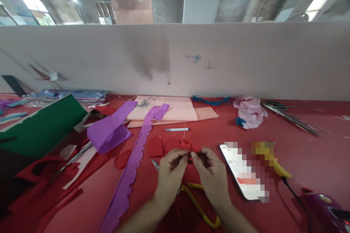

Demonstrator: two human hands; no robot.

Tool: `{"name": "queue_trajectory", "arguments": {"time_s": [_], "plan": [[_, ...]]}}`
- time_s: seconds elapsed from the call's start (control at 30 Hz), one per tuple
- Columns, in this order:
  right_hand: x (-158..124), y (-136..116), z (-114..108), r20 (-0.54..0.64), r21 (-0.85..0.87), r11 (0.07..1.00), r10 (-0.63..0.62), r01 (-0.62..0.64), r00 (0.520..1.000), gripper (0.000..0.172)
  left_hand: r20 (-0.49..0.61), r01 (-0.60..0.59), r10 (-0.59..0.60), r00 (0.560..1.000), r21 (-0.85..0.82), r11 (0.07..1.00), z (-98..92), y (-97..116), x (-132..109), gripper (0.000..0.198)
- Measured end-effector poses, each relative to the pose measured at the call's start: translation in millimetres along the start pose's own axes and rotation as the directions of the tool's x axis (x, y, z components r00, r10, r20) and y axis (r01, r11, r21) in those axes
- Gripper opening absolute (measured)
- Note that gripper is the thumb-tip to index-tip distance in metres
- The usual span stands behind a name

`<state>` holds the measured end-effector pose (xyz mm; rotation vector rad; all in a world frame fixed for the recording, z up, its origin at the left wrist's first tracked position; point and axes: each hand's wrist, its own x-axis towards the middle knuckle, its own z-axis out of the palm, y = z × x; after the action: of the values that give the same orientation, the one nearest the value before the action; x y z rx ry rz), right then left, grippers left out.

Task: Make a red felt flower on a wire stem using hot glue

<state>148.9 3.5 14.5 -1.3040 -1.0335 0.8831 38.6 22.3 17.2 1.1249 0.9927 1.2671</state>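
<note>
Fingerwork now: left hand (172,169) and right hand (212,170) pinch closed on red material (186,145), seemingly shaping it; next likely needs steady tension.

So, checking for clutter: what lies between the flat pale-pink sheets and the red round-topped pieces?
In the head view, a slim white-and-blue pen lies between the pink sheets and red pieces; a thin pale strand shows there.

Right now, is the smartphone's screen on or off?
On: the smartphone beside the right hand glows white and shows digits; part is pixelated.
</note>
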Motion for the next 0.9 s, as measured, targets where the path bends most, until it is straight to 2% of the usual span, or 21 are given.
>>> {"name": "queue_trajectory", "arguments": {"time_s": [0.17, 0.33, 0.43, 0.57, 0.73, 0.83, 0.9], "plan": [[-4, -2, 1, 0.022, -0.026, 0.995, -0.091, 0.092, 0.996, 0.009, 0.024, 0.075, -0.072, 0.997, -0.164, 0.984, -2.4, -1, 5, 0.008], [-5, -5, 2, 0.076, -0.005, 0.982, -0.186, 0.187, 0.980, 0.014, 0.173, 0.209, -0.158, 0.972, -0.333, 0.919, -7.2, -1, 11, 0.016], [-7, -5, 1, 0.088, -0.063, 0.957, -0.276, 0.282, 0.957, 0.015, 0.223, 0.172, -0.098, 0.970, -0.343, 0.923, -8.6, 2, 13, 0.014], [-11, -2, 1, 0.076, -0.118, 0.928, -0.346, 0.353, 0.935, 0.019, 0.235, 0.137, -0.055, 0.970, -0.347, 0.928, -9.7, 4, 15, 0.010], [-14, 1, -2, 0.104, -0.154, 0.888, -0.421, 0.433, 0.901, 0.021, 0.202, 0.107, -0.038, 0.979, -0.341, 0.934, -13.0, 0, 16, 0.007], [-10, -2, -9, -0.014, -0.157, 0.869, -0.477, 0.470, 0.879, 0.020, 0.180, 0.108, -0.051, 0.982, -0.320, 0.941, -15.4, 0, 18, 0.009], [-5, -6, -14, -0.066, -0.110, 0.889, -0.452, 0.444, 0.890, 0.024, 0.190, 0.111, -0.061, 0.980, -0.268, 0.957, -16.7, 1, 18, 0.009]]}}
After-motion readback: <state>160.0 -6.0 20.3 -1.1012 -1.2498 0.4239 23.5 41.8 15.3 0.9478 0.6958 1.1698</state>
